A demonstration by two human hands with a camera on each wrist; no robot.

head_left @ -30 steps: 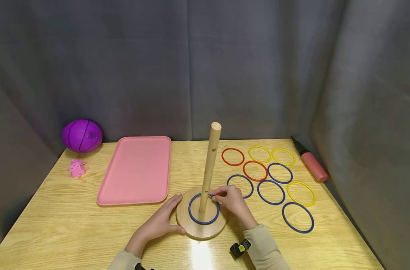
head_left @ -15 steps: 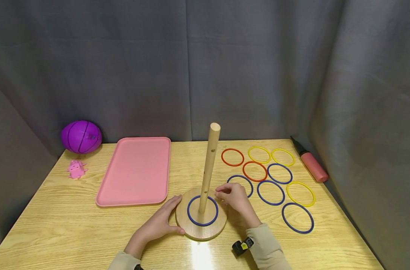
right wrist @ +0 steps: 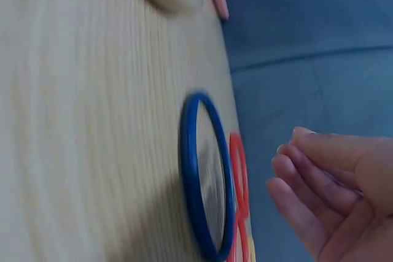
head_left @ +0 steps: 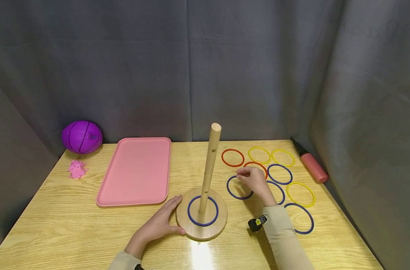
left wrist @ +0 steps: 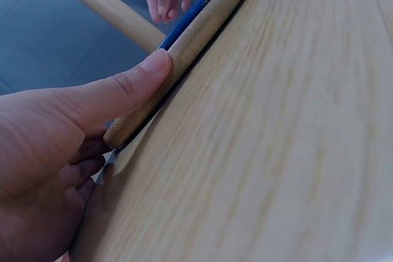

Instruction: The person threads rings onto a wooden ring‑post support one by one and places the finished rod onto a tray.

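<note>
Left hand (head_left: 159,224) relaxed, resting against wooden base (head_left: 201,215) with blue ring (head_left: 203,210) round its peg; right hand (head_left: 255,180) loosely curled, empty, above another blue ring (head_left: 232,188) on bench (head_left: 73,225), right of peg.

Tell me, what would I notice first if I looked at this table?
Probably the tall wooden peg standing near the front middle of the table, with one blue ring lying round it on its round base. Just to its right lies a cluster of red, yellow and blue rings, where the right hand hovers. At the back left sit a pink tray and a purple ball.
</note>
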